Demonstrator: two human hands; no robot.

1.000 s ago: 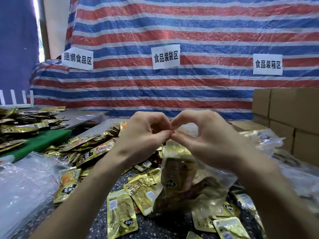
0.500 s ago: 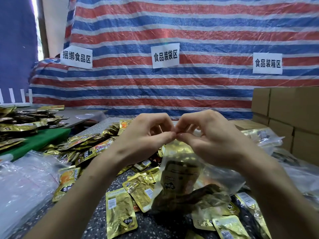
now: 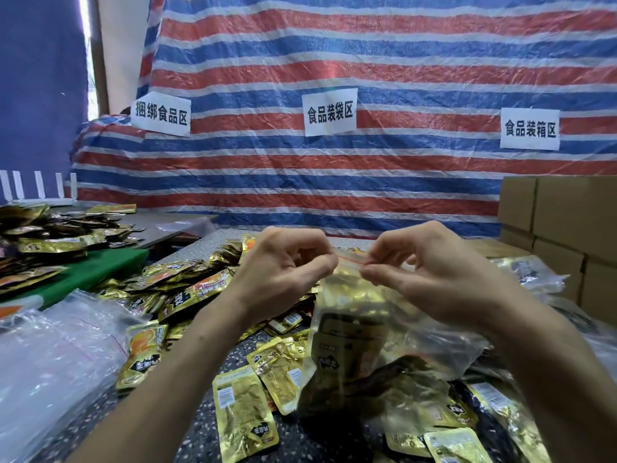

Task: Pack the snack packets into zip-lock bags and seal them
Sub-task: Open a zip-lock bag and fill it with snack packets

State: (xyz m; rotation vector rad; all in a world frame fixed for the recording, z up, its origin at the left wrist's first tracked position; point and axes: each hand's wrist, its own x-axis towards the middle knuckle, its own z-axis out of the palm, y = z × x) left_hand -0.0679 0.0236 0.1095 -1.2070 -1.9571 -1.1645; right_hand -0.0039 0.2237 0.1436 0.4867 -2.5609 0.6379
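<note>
The left hand (image 3: 283, 265) and right hand (image 3: 430, 272) pinch the red-lined top of a crinkly clear zip-lock bag (image 3: 360, 329). Its base sits among glossy gold snack packets (image 3: 243, 409) on the speckled tabletop (image 3: 192, 444); cardboard boxes (image 3: 574, 222) stand at right.

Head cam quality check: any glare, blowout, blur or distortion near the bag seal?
Head view: left hand and right hand, pinching the clear zip-lock bag at its red seal strip, look sharp; glare on the gold foil snack packets and the clear plastic bags lower left; the daylight gap top left is blown out; wide-angle bowing curves the red-white-blue striped tarp.
</note>
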